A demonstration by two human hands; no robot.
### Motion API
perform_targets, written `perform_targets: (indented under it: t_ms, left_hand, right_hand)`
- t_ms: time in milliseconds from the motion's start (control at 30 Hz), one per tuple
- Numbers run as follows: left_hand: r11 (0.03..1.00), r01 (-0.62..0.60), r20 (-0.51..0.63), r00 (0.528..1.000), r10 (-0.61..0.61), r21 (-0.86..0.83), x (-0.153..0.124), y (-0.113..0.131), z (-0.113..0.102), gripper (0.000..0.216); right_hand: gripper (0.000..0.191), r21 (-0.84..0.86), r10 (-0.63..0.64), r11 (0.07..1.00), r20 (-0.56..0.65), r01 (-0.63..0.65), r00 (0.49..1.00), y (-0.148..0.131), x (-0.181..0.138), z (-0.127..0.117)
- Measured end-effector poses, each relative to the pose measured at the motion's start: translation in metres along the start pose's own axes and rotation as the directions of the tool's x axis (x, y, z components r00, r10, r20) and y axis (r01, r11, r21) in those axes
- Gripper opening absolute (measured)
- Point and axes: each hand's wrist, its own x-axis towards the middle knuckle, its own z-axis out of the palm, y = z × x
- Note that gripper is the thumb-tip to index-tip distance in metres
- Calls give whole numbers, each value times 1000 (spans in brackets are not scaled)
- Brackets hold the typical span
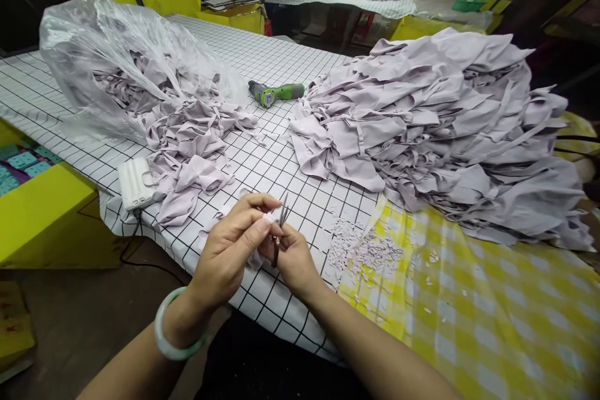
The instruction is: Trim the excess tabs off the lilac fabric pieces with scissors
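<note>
Left hand (233, 242): cloth (269, 217) pinched between thumb and fingers | Right hand (294, 257): scissors (283, 215) gripped, blades pointed upward beside the cloth | Cloth and scissors held above the table (267, 175), near its edge; scraps (377, 251) scattered to the right

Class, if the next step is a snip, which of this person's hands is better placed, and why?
Probably the right hand: it holds the scissors, which point up close to the pale cloth. The left hand pinches that cloth, so it seems better placed to steady it.
</note>
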Motion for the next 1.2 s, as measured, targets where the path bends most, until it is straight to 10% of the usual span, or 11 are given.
perform_targets:
  t_ms: [133, 400, 1200]
  left_hand:
    - [994, 23, -30, 999, -27, -108, 3, -16, 7, 29]
    - [980, -63, 85, 995, 48, 191, -6, -26, 23, 31]
    - [892, -344, 273, 924, 267, 294, -5, -44, 43, 23]
  right_hand:
    - [39, -215, -63, 974, 33, 69, 997, -12, -15, -16]
    - [45, -815, -144, 560, 81, 148, 986, -58, -50, -68]
    - [54, -840, -203, 505, 106, 197, 973, -57, -60, -78]
